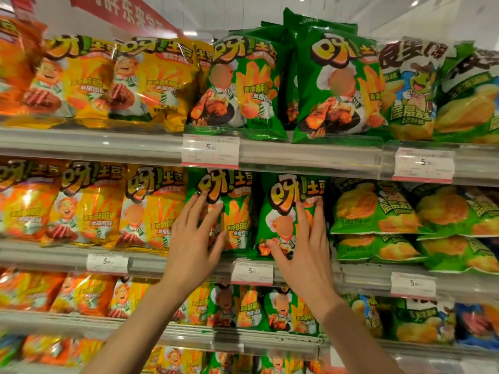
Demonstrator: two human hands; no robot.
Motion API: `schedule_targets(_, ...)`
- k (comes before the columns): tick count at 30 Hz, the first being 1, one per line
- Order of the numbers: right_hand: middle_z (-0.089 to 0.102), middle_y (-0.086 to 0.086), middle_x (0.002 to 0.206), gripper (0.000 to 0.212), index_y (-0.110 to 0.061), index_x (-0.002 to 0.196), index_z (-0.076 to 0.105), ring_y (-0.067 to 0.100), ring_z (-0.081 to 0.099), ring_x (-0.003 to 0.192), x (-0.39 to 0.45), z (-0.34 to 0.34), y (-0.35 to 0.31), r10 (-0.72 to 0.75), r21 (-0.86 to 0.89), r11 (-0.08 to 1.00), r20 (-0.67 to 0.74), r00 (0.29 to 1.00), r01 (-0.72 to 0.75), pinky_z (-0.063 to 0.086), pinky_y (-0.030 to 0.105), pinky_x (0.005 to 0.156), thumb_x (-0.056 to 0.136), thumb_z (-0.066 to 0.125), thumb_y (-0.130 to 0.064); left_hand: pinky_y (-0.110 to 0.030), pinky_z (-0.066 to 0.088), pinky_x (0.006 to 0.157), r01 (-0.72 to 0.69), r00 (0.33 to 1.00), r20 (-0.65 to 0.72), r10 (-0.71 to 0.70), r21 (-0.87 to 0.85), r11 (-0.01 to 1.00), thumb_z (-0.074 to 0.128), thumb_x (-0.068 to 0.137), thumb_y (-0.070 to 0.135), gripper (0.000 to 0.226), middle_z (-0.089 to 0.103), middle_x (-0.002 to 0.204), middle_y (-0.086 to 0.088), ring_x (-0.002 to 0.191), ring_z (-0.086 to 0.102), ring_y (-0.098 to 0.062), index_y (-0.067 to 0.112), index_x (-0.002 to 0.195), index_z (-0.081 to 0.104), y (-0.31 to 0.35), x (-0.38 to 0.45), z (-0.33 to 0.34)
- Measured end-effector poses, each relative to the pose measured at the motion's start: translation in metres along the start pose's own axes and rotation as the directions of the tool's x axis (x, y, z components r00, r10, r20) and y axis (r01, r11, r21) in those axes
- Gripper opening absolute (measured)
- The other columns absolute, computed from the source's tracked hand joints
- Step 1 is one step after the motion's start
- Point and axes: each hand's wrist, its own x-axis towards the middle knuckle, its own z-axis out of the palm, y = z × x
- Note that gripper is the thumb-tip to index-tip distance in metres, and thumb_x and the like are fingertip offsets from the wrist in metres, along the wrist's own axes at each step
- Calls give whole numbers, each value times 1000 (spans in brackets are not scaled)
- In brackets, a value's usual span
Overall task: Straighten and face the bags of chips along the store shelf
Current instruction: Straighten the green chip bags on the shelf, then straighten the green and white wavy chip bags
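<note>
Two bare hands reach up to the second shelf of a snack aisle, where two green chip bags stand side by side. The left hand lies flat on the left green bag, its grip spread, with straight fingers fanned toward 1 o'clock and the fingertips touching the printed logo. The right hand rests on the right green bag, its grip also spread; the long fingers point to 12 o'clock over the bag's front and the thumb angles out toward 9 o'clock across its lower part. Both bags stand upright and face forward, a dark gap between them.

At 9 o'clock from the hands stands a row of yellow bags. At 3 o'clock, light green bags lie stacked flat. A price tag hangs on the shelf edge between the wrists. On the shelf above, at 12 o'clock, more green bags stand upright.
</note>
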Motion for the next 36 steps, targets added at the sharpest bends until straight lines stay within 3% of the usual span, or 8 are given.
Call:
schedule_targets(5,-30,-4,161,93,-43,151,-20,18,-17,151,-6,-10,-6,43,77,996,112,993,-52,4,42,122,91,48,-65,-44,20,121,-11,1000,-15,9,-143,990,55,95,36,54,30,162,-1,152,19,-21,22,147,48,-3,-4,-5)
schedule_targets(10,-21,-17,162,81,-46,154,-3,8,-9,151,-14,-28,-13,127,137,978,198,972,-156,9,34,120,93,48,-60,-34,37,108,-32,995,-104,5,-255,967,59,94,27,37,54,135,2,130,47,-20,15,130,61,8,-17,-21)
schedule_targets(15,22,-24,157,58,-45,146,35,-6,24,142,-47,-44,-5,129,286,943,161,978,-172,25,27,114,94,60,-41,-19,50,83,205,978,95,-183,-535,820,60,99,27,27,63,106,20,100,62,-4,29,125,59,20,-45,-26)
schedule_targets(19,64,-26,114,39,-37,133,51,-8,60,108,-74,-64,18,173,306,920,246,954,-245,50,19,93,95,58,-41,-11,49,74,390,921,275,-277,-618,683,60,99,28,23,68,100,26,94,66,1,39,119,59,42,-68,-17)
schedule_targets(22,71,-21,94,27,-32,121,59,-1,66,93,-93,-80,46,240,352,875,281,929,-332,53,21,83,94,59,-32,-9,49,72,473,881,333,-337,-637,608,61,98,30,19,71,96,25,93,67,1,37,115,62,64,-81,-5)
schedule_targets(26,73,-13,92,24,-33,119,62,2,67,89,-102,-107,99,295,358,843,318,901,-403,56,30,82,95,59,-34,-10,50,69,540,837,345,-425,-650,535,63,94,37,18,71,96,21,91,67,1,40,111,65,107,-93,11)
schedule_targets(32,74,-18,87,21,-33,114,62,6,70,84,-93,-163,172,296,426,792,358,886,-437,54,25,75,97,55,-22,-36,57,85,552,820,329,-467,-670,496,67,92,35,15,74,96,13,92,71,-7,47,102,67,198,-86,45)
schedule_targets(36,74,-22,89,20,-38,111,61,1,69,86,-90,-184,205,303,431,783,366,880,-449,52,16,73,97,56,-24,-37,55,85,526,837,301,-458,-672,521,67,91,49,16,73,99,15,95,70,-9,50,106,65,243,-66,56)
